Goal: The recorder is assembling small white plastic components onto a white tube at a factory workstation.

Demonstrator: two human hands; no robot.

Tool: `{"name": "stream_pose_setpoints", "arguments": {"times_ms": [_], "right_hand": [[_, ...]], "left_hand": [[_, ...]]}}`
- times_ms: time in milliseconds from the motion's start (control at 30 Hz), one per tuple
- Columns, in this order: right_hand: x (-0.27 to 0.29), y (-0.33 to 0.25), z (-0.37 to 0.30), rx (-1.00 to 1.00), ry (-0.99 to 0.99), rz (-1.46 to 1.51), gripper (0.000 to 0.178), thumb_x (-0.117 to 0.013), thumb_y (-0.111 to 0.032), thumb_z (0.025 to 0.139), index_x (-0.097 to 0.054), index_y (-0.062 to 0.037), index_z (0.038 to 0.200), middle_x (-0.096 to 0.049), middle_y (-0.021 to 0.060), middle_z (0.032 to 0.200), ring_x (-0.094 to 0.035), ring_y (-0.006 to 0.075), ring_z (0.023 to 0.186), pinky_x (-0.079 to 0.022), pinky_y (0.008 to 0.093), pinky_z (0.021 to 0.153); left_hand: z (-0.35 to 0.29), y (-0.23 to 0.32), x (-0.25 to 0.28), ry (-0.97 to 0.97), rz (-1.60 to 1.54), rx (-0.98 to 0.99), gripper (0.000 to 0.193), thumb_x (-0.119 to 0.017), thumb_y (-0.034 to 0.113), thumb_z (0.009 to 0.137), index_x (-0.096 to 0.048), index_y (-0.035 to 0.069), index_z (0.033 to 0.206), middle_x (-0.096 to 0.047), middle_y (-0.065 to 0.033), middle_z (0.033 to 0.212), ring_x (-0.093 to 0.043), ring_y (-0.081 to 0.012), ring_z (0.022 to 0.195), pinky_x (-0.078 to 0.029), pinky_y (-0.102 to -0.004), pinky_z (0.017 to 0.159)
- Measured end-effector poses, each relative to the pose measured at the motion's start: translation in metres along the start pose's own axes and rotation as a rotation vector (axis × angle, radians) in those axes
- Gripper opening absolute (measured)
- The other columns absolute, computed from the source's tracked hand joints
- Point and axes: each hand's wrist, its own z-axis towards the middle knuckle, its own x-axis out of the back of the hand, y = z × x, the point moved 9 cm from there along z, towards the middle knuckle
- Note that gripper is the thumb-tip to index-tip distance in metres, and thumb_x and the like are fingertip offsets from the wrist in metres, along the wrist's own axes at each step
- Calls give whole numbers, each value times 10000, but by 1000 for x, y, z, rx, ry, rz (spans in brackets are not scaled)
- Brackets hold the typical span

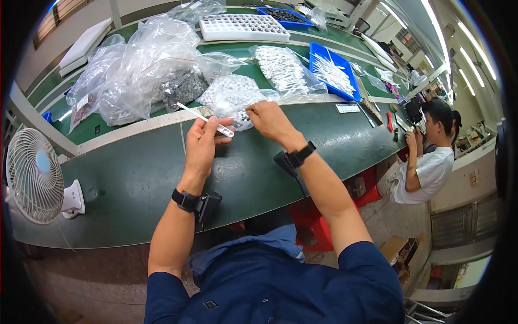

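My left hand (202, 144) is closed on a slim white plastic stick (225, 130) with a wider, hollowed end, held slantwise above the green bench. To its right, my right hand (273, 123) has its fingers curled together by a clear bag of small white parts (231, 88). Whatever those fingers hold, if anything, is too small to make out. A black strap with a small device is on each wrist. Beyond my hands lie a bag of dark grey parts (184, 86) and a bag of white sticks (280, 67).
Right of the bags, a blue tray (353, 96) holds more white sticks. Large clear bags (140, 65) heap up at the left. Behind stands a white foam tray (243, 35). A white fan (35, 170) is at far left; a co-worker (431, 162) sits at right.
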Motion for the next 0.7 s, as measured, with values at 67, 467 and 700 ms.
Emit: {"name": "stream_pose_setpoints", "arguments": {"times_ms": [67, 467, 700], "right_hand": [[-19, 14, 8, -69, -134, -62, 222, -599, -175, 889, -709, 18, 885, -687, 263, 906, -659, 440, 870, -528, 492, 772], [30, -59, -22, -13, 145, -1, 184, -607, -116, 920, -710, 20, 992, -724, 135, 882, -674, 270, 808, -526, 372, 750], [-6, -64, -48, -284, -211, 1123, 174, -647, -163, 970, -706, -22, 1054, -715, 46, 936, -645, 89, 882, -504, 245, 790]], "left_hand": [[3, -11, 1, -16, -67, 60, 270, -513, 244, 1062, -588, -8, 1122, -731, -142, 1072, -708, -154, 878, -590, -260, 695], [-10, 41, 5, 135, 494, -325, 310, -519, 285, 1055, -629, 7, 975, -732, -59, 883, -643, -111, 730, -505, -253, 668], [-57, 104, -68, -248, -451, -170, 297, -445, 199, 1085, -481, 95, 809, -564, -5, 704, -506, -95, 627, -429, -273, 596]]}}
